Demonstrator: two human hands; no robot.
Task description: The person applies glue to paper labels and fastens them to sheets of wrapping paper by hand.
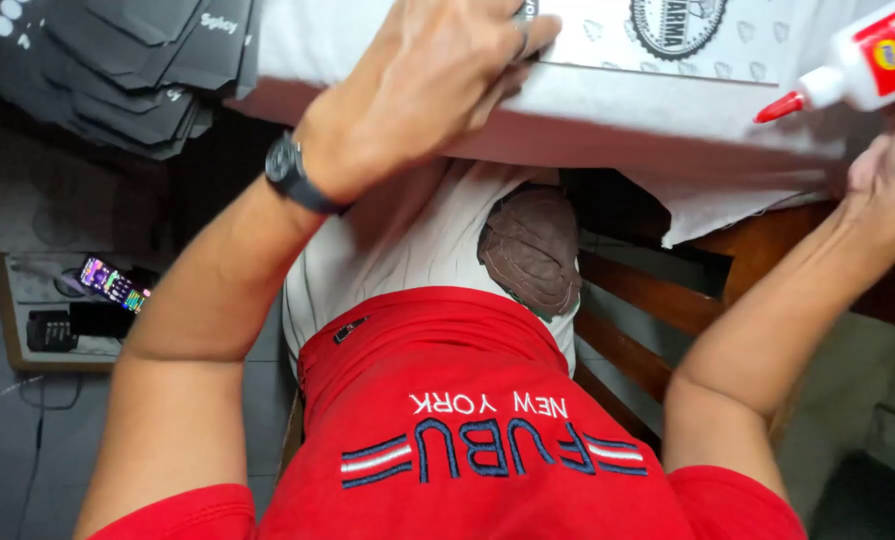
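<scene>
Presently, the person's left hand [438, 75] lies palm down, fingers spread flat, on a white printed cardboard sheet [608, 50] at the near edge of the table [608, 140]. It presses the sheet and grips nothing. A dark wristwatch [293, 172] sits on that wrist.

The right hand [893, 165] appears at the right border of the view, closed about a white glue bottle [863, 65]. The bottle is tilted, with its red nozzle [783, 105] pointing down and to the left, just above the white sheet. Whether the nozzle touches the surface cannot be determined.

A stack of black flat-folded cartons [133, 65] lies at the upper left. Below the table edge, a wooden chair frame [648, 300] is visible. On a low shelf to the left rests a phone [113, 283] with a lit screen. The person wears a red shirt [468, 430].
</scene>
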